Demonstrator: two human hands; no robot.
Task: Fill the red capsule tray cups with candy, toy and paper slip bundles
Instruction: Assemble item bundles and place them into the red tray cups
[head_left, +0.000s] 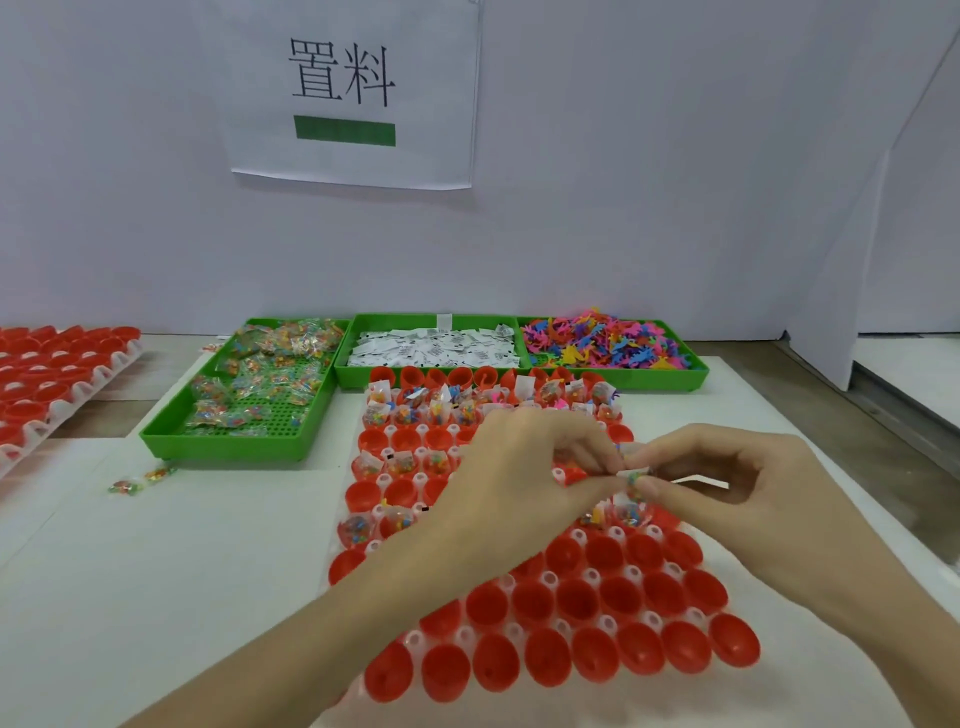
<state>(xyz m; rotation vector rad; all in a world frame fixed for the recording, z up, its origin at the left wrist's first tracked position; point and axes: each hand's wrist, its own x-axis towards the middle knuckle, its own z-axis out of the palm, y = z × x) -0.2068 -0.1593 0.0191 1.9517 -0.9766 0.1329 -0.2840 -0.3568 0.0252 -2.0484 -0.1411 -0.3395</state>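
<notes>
Both the left hand (524, 467) and right hand (737, 488) pinch one small candy-and-paper-slip bundle (635, 475) between fingertips, directly above the red plastic capsule tray's (571, 613) half-filled middle row.

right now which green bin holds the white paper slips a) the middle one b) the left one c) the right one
a, the middle green bin holds the white paper slips, with candy packets in the left bin and coloured toys in the right one.
</notes>
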